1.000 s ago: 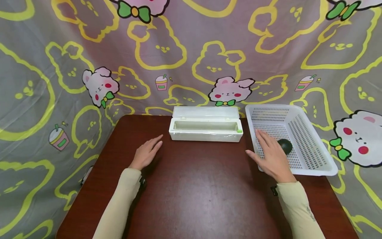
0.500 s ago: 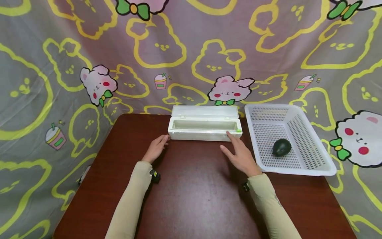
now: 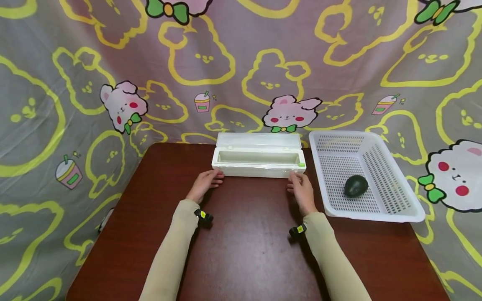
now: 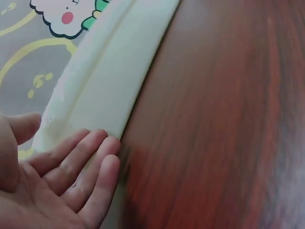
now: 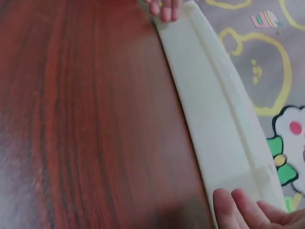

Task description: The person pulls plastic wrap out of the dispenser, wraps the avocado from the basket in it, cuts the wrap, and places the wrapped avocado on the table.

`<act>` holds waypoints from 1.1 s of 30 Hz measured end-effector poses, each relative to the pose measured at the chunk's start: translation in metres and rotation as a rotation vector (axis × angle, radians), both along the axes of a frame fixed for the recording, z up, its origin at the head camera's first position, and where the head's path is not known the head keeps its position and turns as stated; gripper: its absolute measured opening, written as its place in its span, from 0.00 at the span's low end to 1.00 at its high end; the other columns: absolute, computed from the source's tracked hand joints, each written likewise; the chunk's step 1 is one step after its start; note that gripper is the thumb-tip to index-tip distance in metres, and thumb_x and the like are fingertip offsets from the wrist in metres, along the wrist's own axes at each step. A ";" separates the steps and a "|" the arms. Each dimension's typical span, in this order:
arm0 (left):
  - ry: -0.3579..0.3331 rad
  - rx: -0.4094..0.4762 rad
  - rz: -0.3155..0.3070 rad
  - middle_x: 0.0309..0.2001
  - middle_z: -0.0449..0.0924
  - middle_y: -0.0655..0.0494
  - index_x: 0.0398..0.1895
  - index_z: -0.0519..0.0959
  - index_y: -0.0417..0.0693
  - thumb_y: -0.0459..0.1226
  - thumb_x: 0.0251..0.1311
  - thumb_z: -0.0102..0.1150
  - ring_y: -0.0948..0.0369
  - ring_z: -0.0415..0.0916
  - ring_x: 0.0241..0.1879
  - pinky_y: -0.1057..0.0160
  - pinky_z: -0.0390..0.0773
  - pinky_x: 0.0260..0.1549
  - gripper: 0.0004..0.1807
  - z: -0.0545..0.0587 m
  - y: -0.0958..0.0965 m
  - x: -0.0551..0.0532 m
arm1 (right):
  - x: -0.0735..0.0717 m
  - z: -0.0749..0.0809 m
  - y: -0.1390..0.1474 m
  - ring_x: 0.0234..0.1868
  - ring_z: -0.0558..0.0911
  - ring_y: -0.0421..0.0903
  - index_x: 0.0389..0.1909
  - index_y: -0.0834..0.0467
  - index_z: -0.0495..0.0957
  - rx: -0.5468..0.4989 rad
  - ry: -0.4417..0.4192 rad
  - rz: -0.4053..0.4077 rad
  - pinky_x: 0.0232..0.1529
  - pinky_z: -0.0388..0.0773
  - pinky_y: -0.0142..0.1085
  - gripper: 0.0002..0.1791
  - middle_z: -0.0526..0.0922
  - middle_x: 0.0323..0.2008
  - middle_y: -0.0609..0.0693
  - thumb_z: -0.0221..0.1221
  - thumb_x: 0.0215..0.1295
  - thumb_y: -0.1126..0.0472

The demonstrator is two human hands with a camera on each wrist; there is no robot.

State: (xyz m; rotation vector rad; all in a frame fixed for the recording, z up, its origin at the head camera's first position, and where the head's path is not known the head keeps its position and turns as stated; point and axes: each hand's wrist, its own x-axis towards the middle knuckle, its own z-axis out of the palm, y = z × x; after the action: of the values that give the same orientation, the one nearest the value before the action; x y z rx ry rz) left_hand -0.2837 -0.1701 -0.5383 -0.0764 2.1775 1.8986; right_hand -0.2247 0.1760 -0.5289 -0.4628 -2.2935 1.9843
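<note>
A long white cling-film dispenser box (image 3: pixel 259 171) stands at the back of the table, its lid (image 3: pixel 259 141) raised and a narrow trough showing. At its front left corner is my left hand (image 3: pixel 205 185), with relaxed fingers (image 4: pixel 81 176) by the front face in the left wrist view. My right hand (image 3: pixel 302 192) is at the front right corner, its fingers (image 5: pixel 245 210) loosely bent beside the box's front face. Neither hand is plainly gripping the box; whether the fingertips press on it cannot be made out.
A white perforated basket (image 3: pixel 376 216) stands at the right, with a dark green avocado (image 3: pixel 355 186) inside. The brown table (image 3: pixel 248 242) spreads out in front of the box. A patterned curtain (image 3: pixel 241 50) hangs close behind.
My right hand has moved left from over the basket to the box's right end, uncovering the avocado. My left hand has moved right and forward to the box's left end.
</note>
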 end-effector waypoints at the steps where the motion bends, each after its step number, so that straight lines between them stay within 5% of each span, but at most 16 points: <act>1: -0.012 0.008 0.007 0.61 0.82 0.38 0.62 0.79 0.36 0.52 0.79 0.49 0.48 0.83 0.54 0.62 0.83 0.49 0.28 0.000 0.001 0.000 | -0.002 -0.002 0.001 0.56 0.83 0.62 0.70 0.63 0.67 -0.024 -0.009 -0.020 0.58 0.83 0.48 0.35 0.78 0.60 0.67 0.51 0.79 0.39; 14: -0.020 0.096 0.050 0.57 0.85 0.38 0.59 0.81 0.34 0.50 0.78 0.53 0.50 0.87 0.50 0.61 0.86 0.47 0.27 0.004 0.010 -0.007 | -0.021 -0.001 0.009 0.33 0.87 0.41 0.60 0.71 0.75 -0.273 -0.035 -0.133 0.40 0.88 0.35 0.32 0.86 0.38 0.51 0.56 0.77 0.43; 26: -0.006 0.131 0.180 0.44 0.90 0.46 0.54 0.85 0.35 0.46 0.73 0.62 0.54 0.89 0.42 0.61 0.88 0.45 0.22 -0.003 0.014 -0.005 | -0.029 -0.006 0.002 0.24 0.85 0.38 0.53 0.74 0.80 -0.272 -0.004 -0.188 0.32 0.88 0.34 0.27 0.87 0.30 0.52 0.62 0.74 0.49; 33: 0.036 0.147 0.173 0.42 0.91 0.47 0.54 0.84 0.33 0.40 0.74 0.61 0.60 0.89 0.35 0.64 0.87 0.41 0.18 0.000 0.013 -0.005 | -0.032 -0.008 0.003 0.22 0.84 0.37 0.52 0.74 0.79 -0.295 0.023 -0.194 0.28 0.85 0.30 0.22 0.84 0.23 0.44 0.61 0.76 0.55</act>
State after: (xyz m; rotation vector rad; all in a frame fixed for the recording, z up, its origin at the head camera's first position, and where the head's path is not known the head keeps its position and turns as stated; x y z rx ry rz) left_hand -0.2886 -0.1572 -0.5384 -0.2119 2.1065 2.1640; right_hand -0.2570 0.1793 -0.5367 -0.6517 -1.8650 2.2187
